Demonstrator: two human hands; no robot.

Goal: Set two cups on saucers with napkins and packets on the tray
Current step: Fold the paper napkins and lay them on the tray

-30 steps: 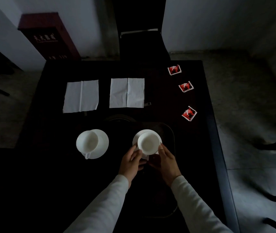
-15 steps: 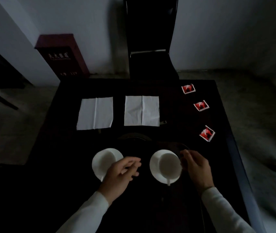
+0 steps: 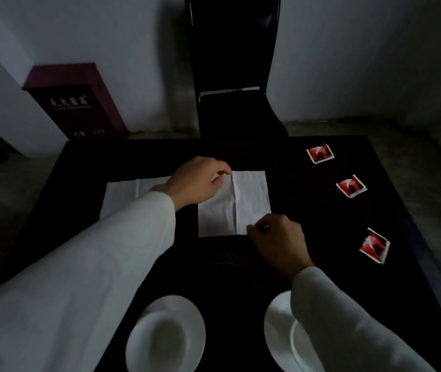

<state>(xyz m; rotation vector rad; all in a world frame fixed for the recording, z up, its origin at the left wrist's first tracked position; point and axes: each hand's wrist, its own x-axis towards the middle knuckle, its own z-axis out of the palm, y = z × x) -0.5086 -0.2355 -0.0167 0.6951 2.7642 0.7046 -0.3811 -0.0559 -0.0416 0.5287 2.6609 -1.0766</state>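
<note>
White square paper napkin (image 3: 243, 202) lies flat at the middle of the dark table (image 3: 308, 216), both hands on it. Left hand (image 3: 196, 181) pinches the napkin's far edge between curled fingers; right hand (image 3: 278, 242) pinches its near right corner, fingers closed. A second white napkin (image 3: 122, 191) lies just left of the first, partly hidden by the left sleeve. Three red-and-white packets (image 3: 351, 186) lie well right of the napkin in a row. Nearer than the napkin stand two white cups on saucers (image 3: 165, 334); the tray under them is too dark to make out.
</note>
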